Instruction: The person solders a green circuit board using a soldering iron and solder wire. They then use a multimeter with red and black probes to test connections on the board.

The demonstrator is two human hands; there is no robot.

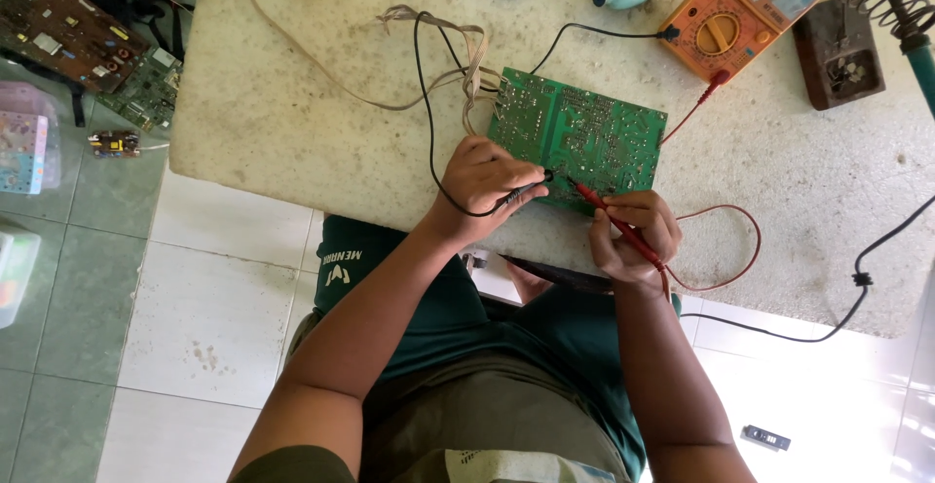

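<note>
Tiled floor (205, 317), pale green and white. Speckled stone table (292, 103). Green circuit board (575, 137) lying flat near the table's front edge, solder side up. Left hand (482, 181) pinching black probe (526, 189), tip on the board. Right hand (633, 235) pinching red probe (609, 215), tip on the board. Orange meter (740, 6) behind.

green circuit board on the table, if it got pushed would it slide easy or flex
The green circuit board looks like a flat, stiff panel, so it would likely slide rather than bend. The beige wires at its left edge would probably drag. It seems light, though the left hand and right hand press probes onto it.
</note>
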